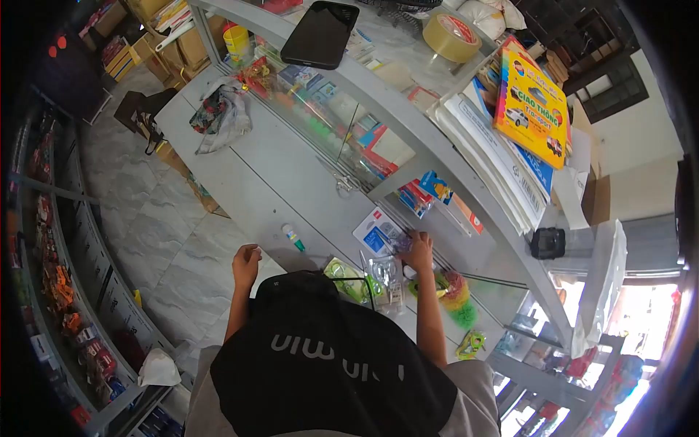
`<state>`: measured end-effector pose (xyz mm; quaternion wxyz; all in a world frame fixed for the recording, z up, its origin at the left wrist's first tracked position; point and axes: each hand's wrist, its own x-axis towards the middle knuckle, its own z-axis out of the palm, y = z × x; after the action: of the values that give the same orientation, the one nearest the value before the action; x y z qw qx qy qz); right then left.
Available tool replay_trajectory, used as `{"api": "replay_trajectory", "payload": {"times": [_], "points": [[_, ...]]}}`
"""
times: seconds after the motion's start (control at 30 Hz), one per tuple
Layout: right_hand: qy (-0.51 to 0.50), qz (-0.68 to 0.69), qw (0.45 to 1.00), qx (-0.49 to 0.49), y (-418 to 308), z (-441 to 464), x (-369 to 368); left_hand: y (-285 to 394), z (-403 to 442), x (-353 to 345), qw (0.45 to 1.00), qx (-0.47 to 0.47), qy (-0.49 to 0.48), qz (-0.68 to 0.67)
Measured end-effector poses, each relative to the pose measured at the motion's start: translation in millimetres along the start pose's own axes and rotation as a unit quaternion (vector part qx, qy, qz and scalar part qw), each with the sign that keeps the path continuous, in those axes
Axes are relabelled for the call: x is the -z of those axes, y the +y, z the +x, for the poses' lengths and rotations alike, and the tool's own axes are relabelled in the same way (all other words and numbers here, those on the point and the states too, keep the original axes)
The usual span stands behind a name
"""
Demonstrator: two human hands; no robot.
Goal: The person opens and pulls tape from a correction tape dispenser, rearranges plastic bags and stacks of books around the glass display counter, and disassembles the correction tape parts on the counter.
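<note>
My left hand is raised at the near edge of the grey counter, fingers curled in and nothing visible in them. Closest to it on the counter lies a small white glue bottle with a green cap. My right hand rests with fingers apart at the edge of a clear plastic packet. Beside that is a white and blue card pack. Clear packs and a green packaged item lie between my hands, partly hidden by the black cap.
A multicoloured duster lies right of my right hand. Scissors and a crumpled cloth are farther along the counter. Above, the glass case's shelf holds a black phone, a tape roll and stacked books.
</note>
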<state>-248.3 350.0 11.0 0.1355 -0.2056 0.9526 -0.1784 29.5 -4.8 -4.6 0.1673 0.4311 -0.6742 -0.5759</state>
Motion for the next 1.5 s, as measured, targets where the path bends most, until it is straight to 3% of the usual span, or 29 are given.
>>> {"api": "replay_trajectory", "payload": {"times": [0.07, 0.2, 0.33, 0.37, 0.4, 0.43, 0.5, 0.57, 0.63, 0.77, 0.83, 0.97, 1.07, 1.1, 1.17, 1.2, 1.23, 1.3, 1.37, 1.43, 1.5], "points": [[0.107, -0.027, 0.994, -0.018, -6, -7, 2, 0, -7, -9, 1.000, 0.004, -0.012, -0.007], [0.180, -0.022, 0.983, 0.021, 9, -7, -5, 1, -11, -23, 0.998, -0.027, -0.064, -0.012], [0.180, 0.100, 0.977, -0.046, -7, -29, 16, 0, -15, -38, 0.996, -0.030, -0.078, 0.000], [0.110, 0.339, 0.932, -0.070, -17, -36, 29, 3, -18, -41, 0.996, -0.029, -0.080, 0.002], [0.034, 0.556, 0.825, -0.092, -29, -48, 42, 9, -22, -41, 0.994, -0.029, -0.098, -0.028], [0.034, 0.558, 0.823, -0.098, -45, -62, 55, 15, -26, -42, 0.991, -0.028, -0.118, -0.057], [0.014, 0.738, 0.672, -0.065, -86, -92, 82, 26, -33, -43, 0.990, -0.024, -0.128, -0.047], [0.018, 0.730, 0.678, -0.085, -110, -118, 99, 25, -33, -46, 0.989, -0.023, -0.142, -0.037], [-0.033, 0.759, 0.649, -0.031, -118, -139, 104, 16, -29, -51, 0.988, -0.035, -0.148, -0.039], [-0.023, 0.779, 0.626, -0.042, -129, -167, 112, 27, -36, -66, 0.985, -0.045, -0.165, -0.034], [-0.020, 0.782, 0.621, -0.046, -115, -183, 103, 31, -43, -72, 0.976, -0.049, -0.209, 0.027], [0.025, 0.766, 0.636, -0.090, -55, -229, 72, 7, -46, -80, 0.965, -0.055, -0.256, -0.025], [0.122, 0.704, 0.642, -0.276, -13, -275, 63, -5, -59, -80, 0.971, -0.079, -0.226, 0.023], [0.125, 0.703, 0.641, -0.282, 5, -291, 59, -6, -64, -80, 0.974, -0.061, -0.214, 0.030], [0.143, 0.525, 0.760, -0.356, 58, -320, 38, -10, -77, -86, 0.977, -0.043, -0.204, 0.041], [0.157, 0.479, 0.783, -0.364, 86, -331, 20, -12, -84, -92, 0.977, -0.016, -0.212, 0.019], [0.158, 0.481, 0.780, -0.368, 97, -335, 16, -15, -91, -97, 0.976, 0.010, -0.219, -0.002], [0.154, 0.229, 0.920, -0.277, 110, -324, 19, -16, -103, -108, 0.971, 0.015, -0.238, -0.001], [0.149, 0.127, 0.958, -0.209, 109, -305, 30, -16, -113, -117, 0.966, 0.022, -0.256, 0.006], [0.067, 0.069, 0.964, -0.246, 118, -285, 24, -15, -122, -126, 0.966, -0.031, -0.247, 0.068], [0.048, 0.038, 0.979, -0.195, 124, -269, 19, -8, -135, -131, 0.960, -0.043, -0.244, 0.129]]}}
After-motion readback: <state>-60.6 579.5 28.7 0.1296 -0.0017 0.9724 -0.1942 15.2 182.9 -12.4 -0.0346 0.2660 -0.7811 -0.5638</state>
